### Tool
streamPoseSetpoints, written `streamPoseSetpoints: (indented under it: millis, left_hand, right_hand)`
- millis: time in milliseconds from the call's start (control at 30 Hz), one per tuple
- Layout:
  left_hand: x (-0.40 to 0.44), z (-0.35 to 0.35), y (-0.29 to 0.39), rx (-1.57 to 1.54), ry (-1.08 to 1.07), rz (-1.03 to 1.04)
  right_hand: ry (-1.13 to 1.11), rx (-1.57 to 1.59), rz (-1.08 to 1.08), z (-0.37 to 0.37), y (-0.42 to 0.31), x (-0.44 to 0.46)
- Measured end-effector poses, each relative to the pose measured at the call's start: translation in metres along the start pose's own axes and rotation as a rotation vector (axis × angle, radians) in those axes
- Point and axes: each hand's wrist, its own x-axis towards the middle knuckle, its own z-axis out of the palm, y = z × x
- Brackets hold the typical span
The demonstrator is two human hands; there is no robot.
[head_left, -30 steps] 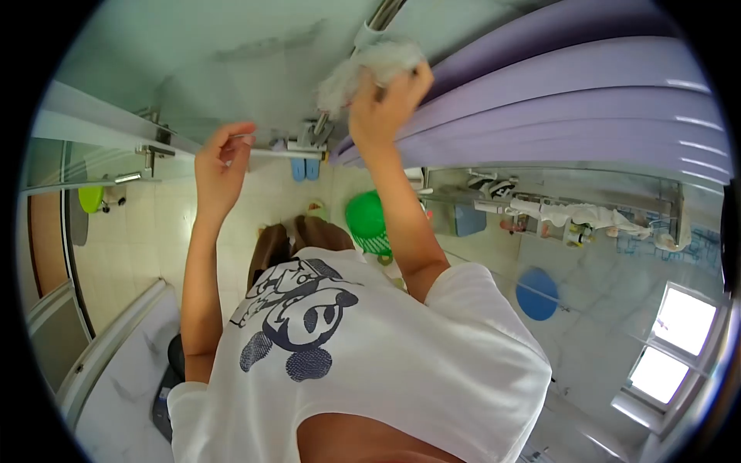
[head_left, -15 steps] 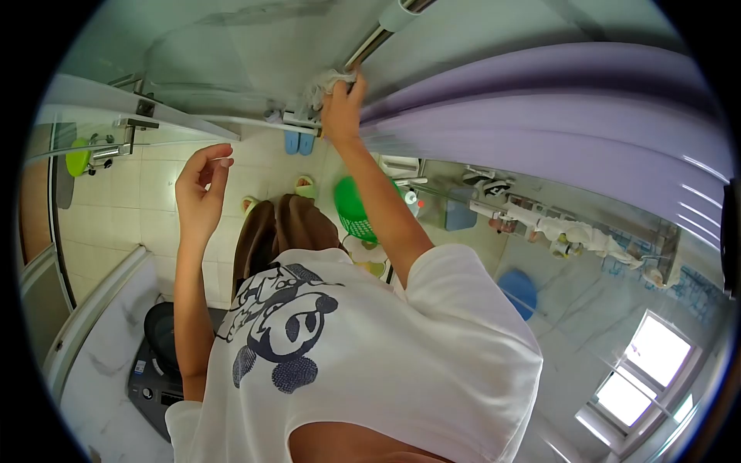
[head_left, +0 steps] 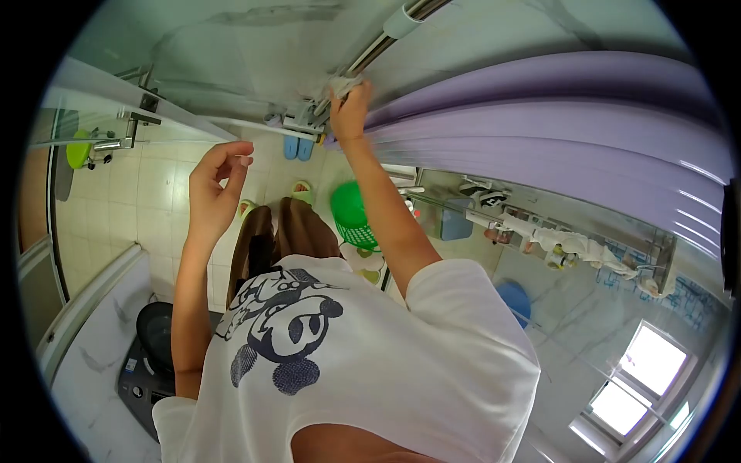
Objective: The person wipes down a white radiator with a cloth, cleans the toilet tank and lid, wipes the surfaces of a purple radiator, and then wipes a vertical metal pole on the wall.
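My right hand [head_left: 351,114] is closed round a whitish cloth [head_left: 345,85], which is wrapped about a slim metal pole [head_left: 369,55] beside the tiled wall. A pale collar [head_left: 400,22] sits higher on that pole. Raised over the floor on the other side, my left hand [head_left: 215,189] has its fingers curved and its thumb a little apart from them, with nothing visible between. A glass panel with a metal handle [head_left: 133,133] is to the left of it. Just right of my right hand hangs a broad, pale purple ribbed surface [head_left: 540,123].
Below stand a green basket [head_left: 349,204], blue slippers [head_left: 298,147] and a grey bin [head_left: 457,220]. A dark washing machine [head_left: 143,382] is at lower left. Cloths hang on a rack [head_left: 571,241] to the right, above a blue basin [head_left: 513,299]. A green stool [head_left: 78,150] is far left.
My right hand and the cloth have shifted slightly up along the pole, and more of the pole shows below them. My left hand has moved a little to the right. The view tilted slightly.
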Motion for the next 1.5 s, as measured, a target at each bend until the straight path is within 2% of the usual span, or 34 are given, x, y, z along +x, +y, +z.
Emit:
streamPoseSetpoints:
  millis: [67,167,233,300,400,500,600,700,800,1000,1100,1200,1300,1400,1500]
  left_hand:
    - [-0.002,-0.001,0.000,0.025,0.008,0.005]
    - [-0.005,-0.009,-0.007,0.040,0.052,0.006]
    - [-0.007,-0.012,-0.014,0.037,0.056,-0.028]
    - [-0.008,-0.012,-0.015,0.028,0.012,-0.068]
    - [-0.004,-0.007,-0.009,0.003,0.021,-0.021]
    - [-0.007,-0.004,-0.001,0.004,0.046,0.018]
    - [-0.016,-0.010,-0.003,0.020,0.053,-0.015]
    - [-0.024,-0.018,-0.011,0.040,0.078,-0.043]
    - [-0.033,-0.025,-0.023,0.041,0.103,-0.071]
    - [-0.043,-0.030,-0.036,0.042,0.144,-0.165]
    - [-0.046,-0.027,-0.041,0.051,0.140,-0.196]
    - [-0.048,-0.024,-0.044,0.058,0.128,-0.215]
    - [-0.049,-0.020,-0.045,0.053,0.132,-0.204]
    - [-0.050,-0.019,-0.042,0.053,0.086,-0.218]
    - [-0.044,-0.019,-0.038,0.065,0.054,-0.186]
  right_hand:
    - [-0.065,0.003,0.069,-0.003,-0.004,-0.007]
    - [-0.018,-0.047,0.015,-0.023,-0.022,0.011]
    - [0.225,-0.104,-0.070,-0.047,-0.069,0.056]
    - [0.453,-0.018,-0.222,-0.055,-0.103,0.104]
    - [0.508,0.050,-0.221,-0.025,-0.078,0.098]
    - [0.350,-0.022,-0.226,0.000,-0.042,0.054]
    - [0.069,-0.009,0.067,0.011,-0.020,-0.003]
    - [-0.110,-0.088,0.170,0.023,0.018,-0.057]
    - [-0.192,0.021,0.340,0.043,0.042,-0.091]
    - [-0.001,0.015,0.600,0.083,0.037,-0.091]
    - [0.177,-0.010,0.609,0.105,0.045,-0.097]
    - [0.188,-0.129,0.610,0.137,0.088,-0.125]
    - [0.071,-0.304,0.890,0.161,0.114,-0.135]
    - [0.067,-0.014,0.893,0.157,0.132,-0.139]
    - [0.130,0.014,0.704,0.108,0.071,-0.104]
